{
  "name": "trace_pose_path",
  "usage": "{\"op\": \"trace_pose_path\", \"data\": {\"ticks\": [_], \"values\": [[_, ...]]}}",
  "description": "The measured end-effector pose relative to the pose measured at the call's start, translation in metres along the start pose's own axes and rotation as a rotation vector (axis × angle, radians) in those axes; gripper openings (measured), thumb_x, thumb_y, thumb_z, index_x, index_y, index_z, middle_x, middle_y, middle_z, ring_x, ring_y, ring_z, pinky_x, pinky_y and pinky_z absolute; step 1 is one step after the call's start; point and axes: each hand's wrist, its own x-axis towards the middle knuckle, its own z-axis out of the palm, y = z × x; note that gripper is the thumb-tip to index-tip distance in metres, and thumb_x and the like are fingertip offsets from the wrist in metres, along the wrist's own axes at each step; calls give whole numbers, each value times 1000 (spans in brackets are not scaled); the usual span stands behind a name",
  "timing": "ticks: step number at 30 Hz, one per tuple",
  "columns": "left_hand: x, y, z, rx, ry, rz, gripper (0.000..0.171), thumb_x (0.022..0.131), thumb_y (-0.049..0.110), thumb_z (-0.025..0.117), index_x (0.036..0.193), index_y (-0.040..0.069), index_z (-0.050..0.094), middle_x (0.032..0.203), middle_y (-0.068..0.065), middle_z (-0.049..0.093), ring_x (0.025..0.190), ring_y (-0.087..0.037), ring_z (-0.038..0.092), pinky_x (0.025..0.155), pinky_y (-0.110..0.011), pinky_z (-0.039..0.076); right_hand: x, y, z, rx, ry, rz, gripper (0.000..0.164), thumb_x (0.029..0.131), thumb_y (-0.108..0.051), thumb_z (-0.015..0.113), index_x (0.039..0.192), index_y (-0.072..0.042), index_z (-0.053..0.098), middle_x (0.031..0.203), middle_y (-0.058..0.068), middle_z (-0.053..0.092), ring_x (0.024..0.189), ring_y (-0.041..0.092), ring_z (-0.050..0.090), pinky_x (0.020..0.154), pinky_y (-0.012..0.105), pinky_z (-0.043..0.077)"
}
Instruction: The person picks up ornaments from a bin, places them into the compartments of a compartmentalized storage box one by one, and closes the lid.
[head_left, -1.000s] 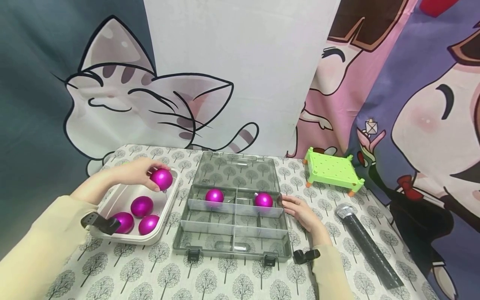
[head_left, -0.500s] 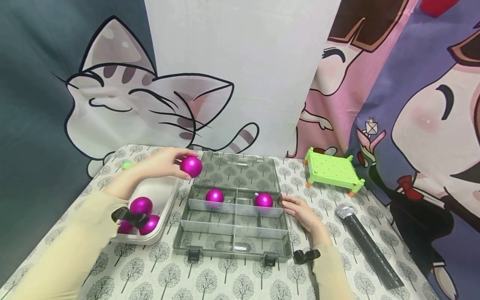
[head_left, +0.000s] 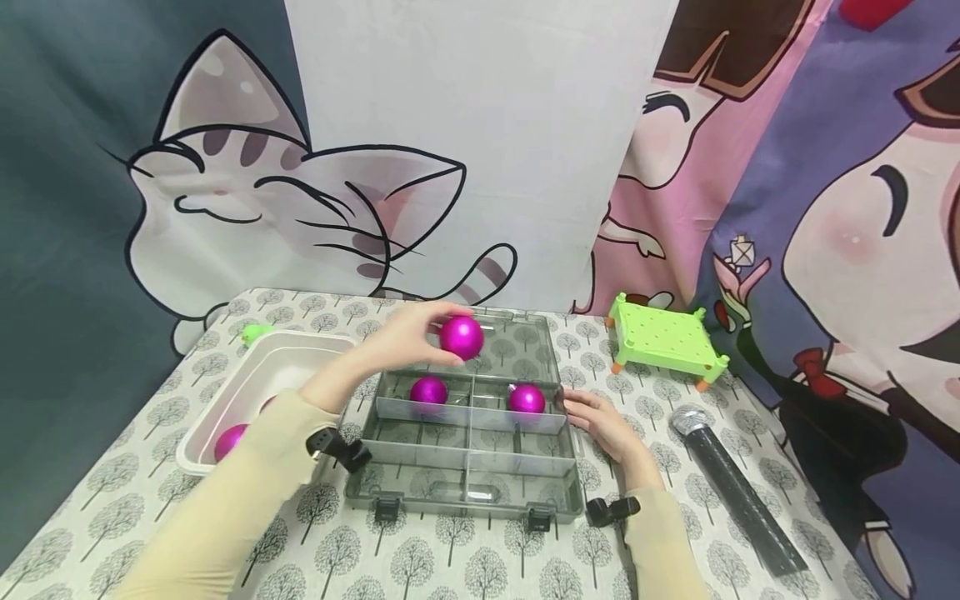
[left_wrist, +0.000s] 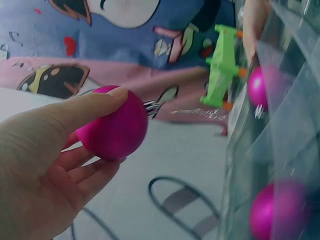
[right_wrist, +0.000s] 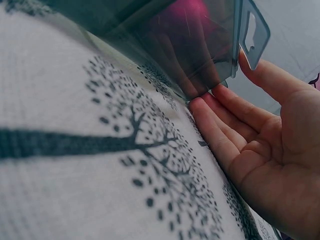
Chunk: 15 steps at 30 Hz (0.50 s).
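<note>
Two bare hands are occupying opposite sides of a smoky plastic case [head_left: 457, 507]. The left hand [head_left: 397, 337] is gripping a magenta ball [head_left: 462, 337] in the air, its cream sleeve [head_left: 232, 492] slanting up from the lower left. At the other side, the right hand [head_left: 603, 425] is resting beside the case, its fingers [right_wrist: 245, 106] lying loosely extended, gripping nothing, and their tips touching the outer wall.

A tree-print cloth [head_left: 337, 550] is covering the counter [head_left: 420, 558]. There, a white tub [head_left: 288, 362] is sitting at the left with more magenta balls [head_left: 228, 440] inside (the sleeve is partly hiding them), a lime-green miniature stand [head_left: 667, 336] is standing at the far right, and a black microphone [head_left: 738, 492] is lying nearer. Across the backdrop, a cartoon cat [head_left: 217, 183] is smiling beside cartoon figures on pink and purple.

The held ball is sitting between the left thumb and fingers, its silvery cap pointing away from the palm. In the head view it is appearing against the case's open lid [head_left: 517, 346], while two matching balls are filling the back row, one at left [head_left: 428, 394] and one at right [head_left: 527, 402], each in its own compartment.
</note>
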Motion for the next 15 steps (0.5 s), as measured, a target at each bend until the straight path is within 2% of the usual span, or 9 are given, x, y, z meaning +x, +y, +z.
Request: {"op": "trace_pose_path", "data": {"ticks": [4, 8, 12, 15], "values": [[10, 4, 27, -56, 19, 16, 70, 71, 11, 85, 135, 8, 56, 127, -14, 64, 112, -29, 64, 97, -41, 54, 0, 0, 0, -2, 12, 2, 53, 99, -13, 52, 143, 14, 35, 148, 30, 38, 106, -2, 59, 98, 17, 48], [19, 5, 51, -87, 6, 24, 69, 71, 12, 85, 134, 8, 56, 128, -13, 64, 113, -28, 64, 98, -43, 53, 1, 1, 0, 2, 13, 13, 53, 99, -14, 52, 143, 12, 36, 148, 28, 40, 107, -1, 60, 98, 17, 48], [25, 8, 68, -110, -27, 30, 67, 72, 12, 85, 133, 8, 57, 126, -12, 64, 113, -27, 63, 98, -42, 52, 2, 2, -1, 1, 8, 15, 53, 100, -13, 51, 143, 12, 35, 148, 28, 40, 107, 0, 60, 98, 18, 48], [30, 11, 78, -122, -54, 44, 65, 73, 11, 84, 132, 7, 57, 125, -12, 65, 113, -27, 63, 96, -35, 54, 2, 2, -2, -5, 10, 13, 53, 100, -13, 51, 143, 12, 36, 148, 28, 40, 107, 0, 60, 99, 19, 48]]}}
